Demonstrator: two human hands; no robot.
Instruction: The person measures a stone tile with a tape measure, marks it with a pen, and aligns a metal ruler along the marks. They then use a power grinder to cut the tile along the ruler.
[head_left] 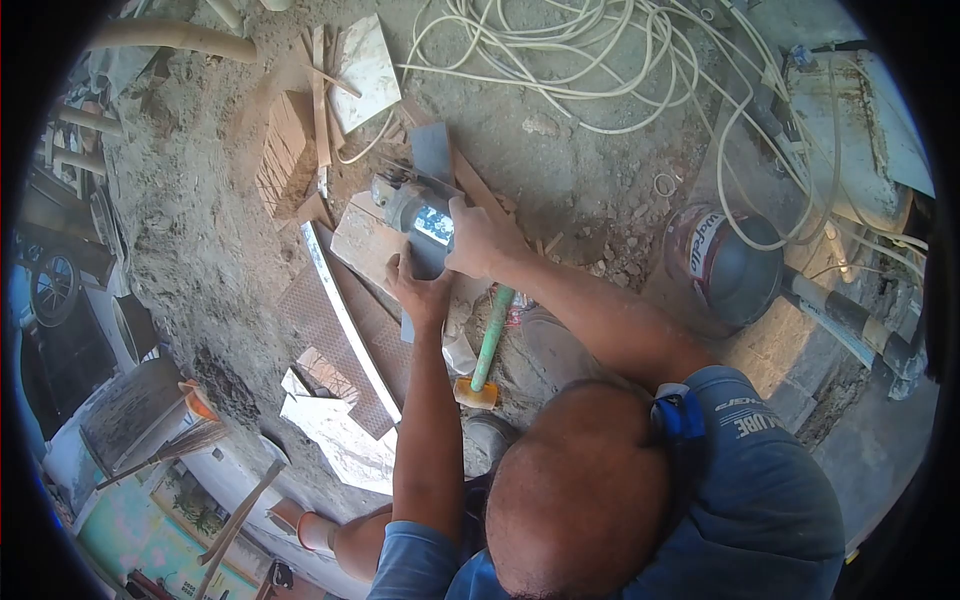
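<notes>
An angle grinder (pixel 418 212) with a grey body and a shiny label lies between my two hands, its head pointing up and left over a dusty tile piece (pixel 362 240). My left hand (pixel 420 292) is closed around the rear of its body. From the other side, my right hand (pixel 482 238) grips the same body near the label. The disc is hard to make out. Just below the hands, a mallet (pixel 492 340) with a green handle and yellow head lies on the ground. A long pale strip (pixel 350 325) rests across brown tile (pixel 310 300) on the left.
Brown tile offcuts (pixel 290 150) and a white tile piece (pixel 368 72) lie beyond the grinder. Coiled cable (pixel 600 50) spreads over the dirt at the top. On the right stands a labelled bucket (pixel 715 262). Broken white tile (pixel 340 440) lies at lower left.
</notes>
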